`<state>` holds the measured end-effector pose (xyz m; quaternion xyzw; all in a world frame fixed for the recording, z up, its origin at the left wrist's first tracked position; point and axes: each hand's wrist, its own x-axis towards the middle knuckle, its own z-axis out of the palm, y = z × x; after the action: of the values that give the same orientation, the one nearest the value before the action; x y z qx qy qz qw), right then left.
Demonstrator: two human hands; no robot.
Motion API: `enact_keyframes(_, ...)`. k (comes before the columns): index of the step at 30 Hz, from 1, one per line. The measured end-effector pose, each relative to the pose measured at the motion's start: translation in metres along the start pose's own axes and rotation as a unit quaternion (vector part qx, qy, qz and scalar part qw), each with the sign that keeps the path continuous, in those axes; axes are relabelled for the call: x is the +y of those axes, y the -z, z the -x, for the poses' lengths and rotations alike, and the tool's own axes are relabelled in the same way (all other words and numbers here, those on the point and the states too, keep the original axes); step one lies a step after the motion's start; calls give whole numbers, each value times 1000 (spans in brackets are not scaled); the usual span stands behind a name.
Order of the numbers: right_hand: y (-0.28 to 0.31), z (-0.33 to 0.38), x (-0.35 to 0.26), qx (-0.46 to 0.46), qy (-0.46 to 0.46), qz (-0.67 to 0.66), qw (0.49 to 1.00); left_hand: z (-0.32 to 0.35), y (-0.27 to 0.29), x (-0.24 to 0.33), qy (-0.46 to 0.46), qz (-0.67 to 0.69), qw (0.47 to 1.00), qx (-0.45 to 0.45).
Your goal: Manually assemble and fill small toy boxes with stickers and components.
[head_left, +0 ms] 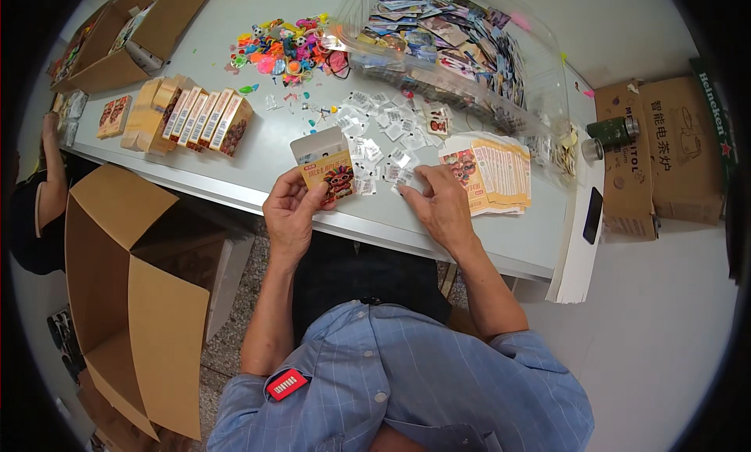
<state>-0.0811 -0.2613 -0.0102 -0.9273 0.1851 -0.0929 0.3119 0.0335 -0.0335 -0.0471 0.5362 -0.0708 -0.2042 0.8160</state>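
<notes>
Left hand (pixel 288 209): closed around a small orange printed carton (pixel 332 169), thumb on its front face; the carton's grey top flap stands open, held just above the near table edge.
Right hand (pixel 440 204): palm down on the grey table (pixel 438 233), fingertips (pixel 408 188) pinching narrowly at one of the small clear sachets (pixel 375 151) — whether it is lifted cannot be told.
Sachets: scattered loose between the two hands and further back.
Flat cartons (pixel 493 174): a fanned stack of unfolded orange blanks, just right of the right hand.
Filled boxes (pixel 199 117): a row lying side by side at the left of the table.
Toys (pixel 285 49): a heap of small coloured pieces at the far centre.
Clear bag (pixel 446 41): holds printed cards, far right.
Cardboard box (pixel 133 295): open, on the floor at the person's left.
</notes>
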Motion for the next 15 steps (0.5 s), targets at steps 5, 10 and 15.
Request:
enact_keyframes(5,-10,9,4,57,94,36,993,-3,1,-3,-8,-11,1000,-17)
enact_keyframes(10,-19,13,7,72,93,4,993,-1,2,-3,-10,-16,1000,-22)
enact_keyframes(15,-18,16,20,95,59,-100,989,-2,0,-1,-4,-10,1000,-26)
